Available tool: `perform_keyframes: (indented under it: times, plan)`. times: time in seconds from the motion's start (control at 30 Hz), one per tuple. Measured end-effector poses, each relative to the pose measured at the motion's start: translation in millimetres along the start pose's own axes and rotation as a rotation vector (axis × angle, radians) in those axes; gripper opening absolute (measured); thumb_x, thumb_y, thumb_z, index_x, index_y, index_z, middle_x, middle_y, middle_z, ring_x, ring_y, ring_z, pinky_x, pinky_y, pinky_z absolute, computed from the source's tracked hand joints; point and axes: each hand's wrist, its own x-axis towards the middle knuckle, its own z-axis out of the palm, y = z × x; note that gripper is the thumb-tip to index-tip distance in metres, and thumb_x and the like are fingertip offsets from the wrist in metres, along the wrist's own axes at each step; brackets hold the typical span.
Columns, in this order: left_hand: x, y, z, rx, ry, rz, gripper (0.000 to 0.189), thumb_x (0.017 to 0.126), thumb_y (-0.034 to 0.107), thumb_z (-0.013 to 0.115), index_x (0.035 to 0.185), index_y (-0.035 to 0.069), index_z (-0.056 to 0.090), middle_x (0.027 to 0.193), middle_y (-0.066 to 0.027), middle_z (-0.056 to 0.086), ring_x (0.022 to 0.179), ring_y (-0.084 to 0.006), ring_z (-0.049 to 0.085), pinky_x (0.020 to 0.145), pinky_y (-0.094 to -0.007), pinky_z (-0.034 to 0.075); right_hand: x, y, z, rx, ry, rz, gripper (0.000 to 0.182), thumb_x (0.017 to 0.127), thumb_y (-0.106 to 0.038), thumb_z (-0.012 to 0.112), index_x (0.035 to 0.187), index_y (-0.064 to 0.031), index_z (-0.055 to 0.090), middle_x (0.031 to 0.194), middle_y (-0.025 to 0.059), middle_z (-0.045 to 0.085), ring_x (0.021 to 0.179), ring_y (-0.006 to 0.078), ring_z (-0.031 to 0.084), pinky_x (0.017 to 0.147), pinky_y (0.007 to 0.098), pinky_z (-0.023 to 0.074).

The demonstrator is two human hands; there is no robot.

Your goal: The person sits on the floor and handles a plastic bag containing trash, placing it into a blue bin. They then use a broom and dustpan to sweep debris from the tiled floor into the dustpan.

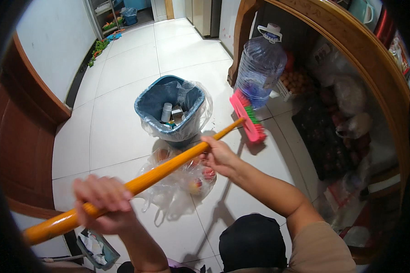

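Both hands grip the orange handle [172,165] of a broom, which slants across the view. My left hand [104,203], blurred, is wrapped around the upper part at the lower left. Further down the handle, my right hand [218,155] holds it nearer the head. The pink broom head [244,119] has red and green bristles and is beside a large clear plastic water bottle [259,68]. Beyond the handle stands a blue trash bin [140,102] with a clear liner, holding a white bottle [166,112] and small boxes. Under the handle lies a clear plastic bag [171,201] with reddish items inside.
A dustpan [104,259] with crumpled paper lies at the lower left. Wooden furniture [369,37] arches over a basket of eggs [288,87], a dark crate [324,143] and bags at the right. Green vegetables [99,49] lie along the left wall; small crumbs dot the tiles beside the bin.
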Motion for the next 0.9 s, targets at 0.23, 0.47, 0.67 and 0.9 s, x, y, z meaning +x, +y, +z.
perform_keyframes:
  times: [0.23, 0.47, 0.67, 0.9]
  plan:
    - [19, -23, -25, 0.112, 0.103, -0.100, 0.034, 0.089, 0.031, 0.033, 0.060, 0.013, 0.035, 0.043, 0.0014, 0.036, 0.031, -0.0062, 0.034, 0.035, -0.0193, 0.039, 46, 25, -8, 0.062, -0.089, 0.149, 0.025, 0.088, -0.033, 0.044, 0.085, -0.0087, 0.048, 0.069, 0.0032, 0.051, 0.054, 0.0100, 0.047, 0.048, 0.0222, 0.0403]
    - [69, 21, -30, 0.257, -0.005, 0.020, 0.033, 0.088, 0.028, 0.036, 0.059, 0.014, 0.034, 0.042, 0.0027, 0.033, 0.029, -0.0035, 0.031, 0.031, -0.0165, 0.035, 43, 70, -22, -0.968, -0.518, -0.340, 0.082, 0.073, -0.050, 0.059, 0.129, -0.0045, 0.020, 0.128, 0.0174, 0.032, 0.113, 0.0248, 0.040, 0.090, 0.0360, 0.0361]
    - [74, 18, -16, 0.310, -0.055, 0.019, 0.033, 0.088, 0.029, 0.033, 0.059, 0.014, 0.033, 0.042, 0.0023, 0.033, 0.030, -0.0049, 0.031, 0.033, -0.0184, 0.034, 82, 113, -14, -1.859, -0.510, -0.877, 0.117, 0.053, -0.048, 0.074, 0.135, -0.0040, 0.004, 0.139, 0.0170, 0.013, 0.128, 0.0308, 0.015, 0.103, 0.0442, 0.0147]
    - [61, 22, -39, 0.233, -0.165, 0.000, 0.033, 0.088, 0.032, 0.035, 0.060, 0.014, 0.038, 0.046, -0.0003, 0.039, 0.033, -0.0068, 0.040, 0.035, -0.0197, 0.041, 119, 173, 56, -2.054, -0.795, -0.917, 0.091, 0.067, -0.016, 0.065, 0.137, -0.0159, 0.007, 0.129, 0.0154, 0.034, 0.086, 0.0321, 0.057, 0.071, 0.0389, 0.0476]
